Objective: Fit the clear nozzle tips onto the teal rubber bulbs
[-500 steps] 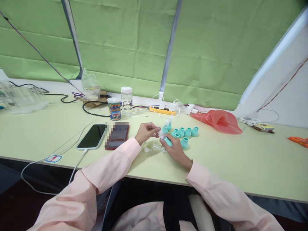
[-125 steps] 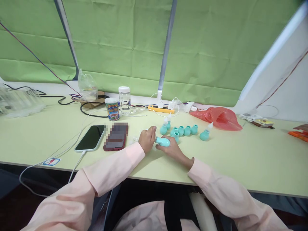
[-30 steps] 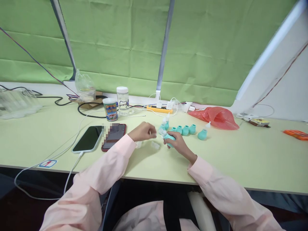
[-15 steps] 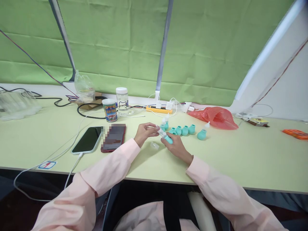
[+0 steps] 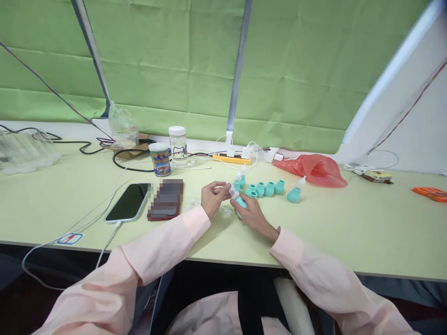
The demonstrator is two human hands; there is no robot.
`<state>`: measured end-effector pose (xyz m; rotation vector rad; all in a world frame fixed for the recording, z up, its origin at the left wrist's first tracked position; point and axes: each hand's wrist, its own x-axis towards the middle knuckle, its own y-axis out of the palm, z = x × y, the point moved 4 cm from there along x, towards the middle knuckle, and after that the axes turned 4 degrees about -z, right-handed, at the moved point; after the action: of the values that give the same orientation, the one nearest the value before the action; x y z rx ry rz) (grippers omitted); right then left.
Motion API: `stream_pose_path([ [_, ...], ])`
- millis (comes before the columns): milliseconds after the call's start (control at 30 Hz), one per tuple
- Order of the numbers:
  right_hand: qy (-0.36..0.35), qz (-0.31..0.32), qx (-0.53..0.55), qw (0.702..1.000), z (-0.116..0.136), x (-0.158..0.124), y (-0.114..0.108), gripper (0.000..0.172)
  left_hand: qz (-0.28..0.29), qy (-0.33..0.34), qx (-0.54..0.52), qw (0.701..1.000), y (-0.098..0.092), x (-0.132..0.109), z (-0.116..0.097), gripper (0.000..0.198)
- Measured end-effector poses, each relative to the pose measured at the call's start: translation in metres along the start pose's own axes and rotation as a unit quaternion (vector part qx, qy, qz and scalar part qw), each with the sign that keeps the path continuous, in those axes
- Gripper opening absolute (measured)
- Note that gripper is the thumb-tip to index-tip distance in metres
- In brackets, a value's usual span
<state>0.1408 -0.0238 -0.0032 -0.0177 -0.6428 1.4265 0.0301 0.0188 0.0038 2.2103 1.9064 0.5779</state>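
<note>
My right hand [image 5: 254,213] is wrapped round a small teal rubber bulb [image 5: 240,202], held tilted above the table. A clear plastic nozzle [image 5: 232,190] meets the bulb's mouth, pinched in the fingertips of my left hand [image 5: 213,198]. How far it sits inside the bulb I cannot tell. Beyond my hands stand several open-mouthed teal bulbs [image 5: 269,189]. To their right, one bulb [image 5: 294,195] carries a white-tipped nozzle [image 5: 302,180]. More nozzle-topped bulbs [image 5: 242,180] stand just behind my fingers. Loose clear plastic pieces [image 5: 226,211] lie below and beside my left hand.
Two phones [image 5: 128,203] lie at left, one with a white cable. A patterned paper cup [image 5: 160,160] and a lidded jar [image 5: 178,148] stand behind them. Further back are a yellow power strip [image 5: 231,159] and a red plastic bag [image 5: 312,170]. An orange tool [image 5: 431,193] lies far right.
My left hand has shifted slightly right, and my right hand slightly left with the bulb tilted more steeply. Clear pieces beside my left wrist have come into view.
</note>
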Motion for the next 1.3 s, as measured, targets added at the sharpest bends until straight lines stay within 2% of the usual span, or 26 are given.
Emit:
stream_pose_path([
  [200, 0.079, 0.062, 0.093, 0.991, -0.001, 0.002, 0.005, 0.026, 0.007, -0.025, -0.01, 1.0, -0.001, 0.001, 0.003, 0.041],
  [400, 0.093, 0.109, 0.164, 0.976, 0.002, 0.003, 0.006, 0.027, 0.062, -0.029, 0.009, 0.998, -0.001, 0.001, 0.002, 0.037],
  [633, 0.099, 0.122, 0.201, 0.967, 0.0, 0.003, 0.007, 0.027, 0.063, -0.005, 0.03, 0.998, 0.002, -0.004, -0.003, 0.035],
  [733, 0.071, 0.098, 0.182, 0.976, 0.006, 0.002, 0.003, 0.025, 0.08, 0.01, 0.022, 0.996, 0.006, -0.006, -0.007, 0.035],
  [867, -0.003, 0.039, 0.164, 0.986, 0.02, 0.007, -0.014, 0.022, 0.126, 0.031, 0.023, 0.991, 0.012, -0.009, -0.019, 0.04],
  [933, -0.049, -0.024, 0.146, 0.988, 0.025, 0.012, -0.03, 0.019, 0.143, 0.041, 0.053, 0.987, 0.011, -0.007, -0.022, 0.043],
  [1000, -0.081, -0.105, 0.108, 0.985, 0.024, 0.017, -0.053, 0.018, 0.136, 0.073, 0.143, 0.978, 0.006, -0.004, -0.022, 0.041],
  [1033, -0.086, -0.142, 0.083, 0.983, 0.022, 0.02, -0.065, 0.018, 0.128, 0.1, 0.216, 0.963, 0.004, -0.002, -0.021, 0.038],
  [1067, -0.089, -0.178, 0.048, 0.979, 0.02, 0.022, -0.077, 0.019, 0.123, 0.132, 0.302, 0.936, 0.002, 0.0, -0.019, 0.034],
  [1100, -0.091, -0.213, -0.004, 0.973, 0.017, 0.024, -0.088, 0.019, 0.126, 0.164, 0.392, 0.896, 0.002, 0.001, -0.016, 0.031],
  [1167, -0.07, -0.257, -0.12, 0.956, 0.008, 0.027, -0.107, 0.019, 0.144, 0.22, 0.544, 0.797, 0.003, 0.001, -0.009, 0.028],
  [1233, -0.029, -0.266, -0.213, 0.94, -0.001, 0.029, -0.119, 0.019, 0.165, 0.247, 0.636, 0.712, 0.004, 0.001, 0.0, 0.029],
  [1300, 0.021, -0.234, -0.284, 0.93, -0.01, 0.031, -0.124, 0.019, 0.182, 0.246, 0.681, 0.666, 0.004, 0.0, 0.006, 0.03],
])
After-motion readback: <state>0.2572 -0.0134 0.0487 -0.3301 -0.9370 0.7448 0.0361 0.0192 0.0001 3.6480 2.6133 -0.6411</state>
